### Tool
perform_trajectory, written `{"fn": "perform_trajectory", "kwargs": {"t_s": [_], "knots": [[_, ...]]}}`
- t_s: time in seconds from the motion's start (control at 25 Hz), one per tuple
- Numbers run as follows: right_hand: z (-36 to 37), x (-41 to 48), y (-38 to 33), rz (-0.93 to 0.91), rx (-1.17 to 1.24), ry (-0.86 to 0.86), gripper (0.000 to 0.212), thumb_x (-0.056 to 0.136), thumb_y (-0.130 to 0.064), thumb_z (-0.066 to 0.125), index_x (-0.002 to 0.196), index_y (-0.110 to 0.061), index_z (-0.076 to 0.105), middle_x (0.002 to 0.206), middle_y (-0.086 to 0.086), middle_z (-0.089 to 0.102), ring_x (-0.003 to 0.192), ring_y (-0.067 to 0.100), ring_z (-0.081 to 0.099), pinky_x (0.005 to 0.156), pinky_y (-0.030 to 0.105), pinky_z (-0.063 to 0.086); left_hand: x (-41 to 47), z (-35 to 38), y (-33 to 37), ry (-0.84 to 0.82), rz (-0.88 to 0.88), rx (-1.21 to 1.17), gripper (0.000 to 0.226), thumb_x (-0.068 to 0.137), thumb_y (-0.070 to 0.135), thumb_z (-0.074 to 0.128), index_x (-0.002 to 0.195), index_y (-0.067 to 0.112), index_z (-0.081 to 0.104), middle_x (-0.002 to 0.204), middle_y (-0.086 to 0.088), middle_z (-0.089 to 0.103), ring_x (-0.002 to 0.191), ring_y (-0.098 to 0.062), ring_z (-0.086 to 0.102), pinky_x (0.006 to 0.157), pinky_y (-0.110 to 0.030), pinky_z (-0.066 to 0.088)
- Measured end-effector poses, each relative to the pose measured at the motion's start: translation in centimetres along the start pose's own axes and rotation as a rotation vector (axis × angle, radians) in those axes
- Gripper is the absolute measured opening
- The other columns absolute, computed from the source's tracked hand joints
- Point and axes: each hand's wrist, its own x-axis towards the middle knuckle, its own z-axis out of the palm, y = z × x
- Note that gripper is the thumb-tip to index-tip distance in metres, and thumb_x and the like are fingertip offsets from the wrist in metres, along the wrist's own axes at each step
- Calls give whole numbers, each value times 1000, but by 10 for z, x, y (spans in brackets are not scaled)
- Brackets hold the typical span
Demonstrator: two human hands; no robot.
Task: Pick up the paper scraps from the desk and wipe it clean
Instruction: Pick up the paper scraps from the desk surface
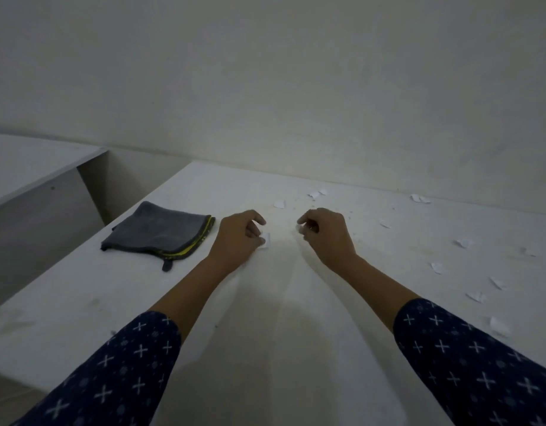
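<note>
"Head view: fingers?"
"Left hand (238,238) fingers (256,218) curled, pinching a white scrap (266,242) right at the surface (284,333). Right hand (325,235) fingers curled narrow too. Pale bit at the tips, can't tell if it's held."
"Rest of the paper?"
"Loose scraps (437,267) scattered over the right side and far edge, well apart. Grey cloth (158,233) folded flat, left of the left hand, untouched."
"Risks?"
"Thin scrap, light pinch, likely slips back down on the lift. White on white in dim light, so small bits probably get missed. Wiping before they're all up would push scraps off the edge. Right sleeve (468,358) could drag the near ones."
</note>
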Motion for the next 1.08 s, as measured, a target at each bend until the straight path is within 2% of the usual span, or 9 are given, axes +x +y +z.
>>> {"fn": "perform_trajectory", "kwargs": {"t_s": [0.08,0.2,0.28,0.36,0.52,0.68,0.8,0.96,1.08], "knots": [[2,-15,-31,-26,101,-10,6,79,-4,66,74,-8,68,68,-1,63,63,17,63,64,26,52,-16,-15,3,70,-5,11,14,70,-2,72,75,11,68,63,4,61,58,-2,55,58,-14,43],[16,-43,-77,-61,171,-75,9,71,0,67,69,-8,69,69,3,67,64,13,60,63,15,45,-46,-45,3,81,-70,34,5,73,4,74,76,8,72,67,-2,65,63,-6,57,64,-17,45],[28,-62,-103,-54,210,-159,8,69,-1,69,70,-9,71,74,8,69,68,17,62,67,17,45,-68,-72,0,77,-76,50,4,74,6,73,76,9,72,67,-1,66,63,-6,58,63,-13,45],[37,-81,-127,-71,265,-225,7,70,-3,72,71,-9,71,79,9,68,70,18,64,71,23,51,-93,-99,-6,142,-31,75,5,75,5,72,73,10,71,66,3,65,62,-3,58,61,-7,42],[53,-110,-162,-249,281,-267,7,76,0,68,78,-5,73,83,9,66,73,17,63,72,23,54,-147,-127,-26,313,54,133,4,77,6,72,74,7,69,71,0,67,64,-3,60,63,-7,46],[66,-132,-170,-361,173,-357,14,81,-2,62,88,-4,74,91,8,69,81,19,64,78,28,54,-179,-135,-50,225,139,224,10,78,-4,64,81,4,70,87,-10,72,81,-19,68,72,-25,55],[66,-138,-164,-351,124,-378,25,83,1,54,96,-7,74,99,7,72,89,19,65,86,31,53,-190,-139,-53,111,171,270,21,71,5,55,83,5,71,95,-11,72,90,-22,68,81,-28,52],[57,-134,-158,-259,93,-324,36,87,3,45,112,-11,68,114,7,68,108,21,60,98,30,44,-185,-141,-48,85,110,357,36,70,18,51,98,10,73,112,-8,69,109,-22,61,99,-32,40],[51,-118,-148,-286,-80,-320,42,93,-4,40,134,-10,49,138,11,51,133,25,42,110,32,30,-161,-136,-42,41,103,414,42,78,28,50,115,17,65,126,-4,62,121,-20,53,104,-29,31]]}}
